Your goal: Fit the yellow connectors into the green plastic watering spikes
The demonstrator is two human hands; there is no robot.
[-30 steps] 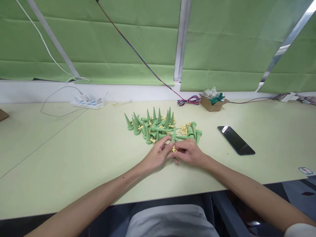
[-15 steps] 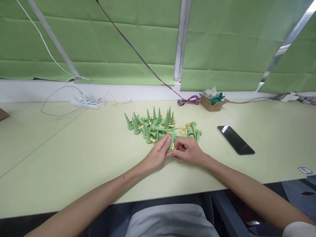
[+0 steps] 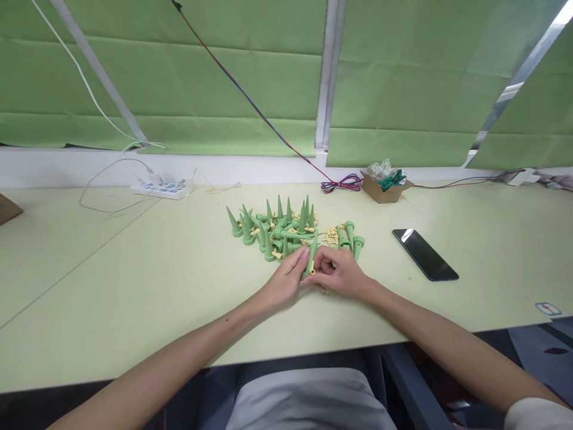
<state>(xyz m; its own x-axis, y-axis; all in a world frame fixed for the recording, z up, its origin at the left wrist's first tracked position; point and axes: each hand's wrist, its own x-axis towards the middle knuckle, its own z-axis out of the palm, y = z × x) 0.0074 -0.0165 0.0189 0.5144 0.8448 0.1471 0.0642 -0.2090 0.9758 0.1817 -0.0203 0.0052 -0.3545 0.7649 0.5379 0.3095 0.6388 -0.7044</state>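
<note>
My left hand (image 3: 289, 276) is closed round a green plastic watering spike (image 3: 313, 249), its tapered point upward and tilted slightly to the right. A small yellow valve (image 3: 312, 270) sticks out of the side of this spike near its wide end, its round opening facing me. With curled fingers, my right hand (image 3: 340, 273) grips the spike's lower end beside the valve; its fingertips are partly hidden. Just beyond both hands lies a pile of similar green spikes (image 3: 236, 224), several standing point up and others lying down. Loose yellow valves (image 3: 332, 234) lie at the pile's right side.
To the right, a black phone (image 3: 425, 255) lies on the pale table (image 3: 134, 298). Farther back are a small cardboard box (image 3: 384, 192) with plastic wrap, a coiled red-blue cable (image 3: 342, 183) and a white power strip (image 3: 163, 189). Green blinds (image 3: 224, 89) hang behind.
The yellow valve on the held spike has shifted very slightly left and its opening faces me a little more. Both hands keep their grip; the view has moved slightly.
</note>
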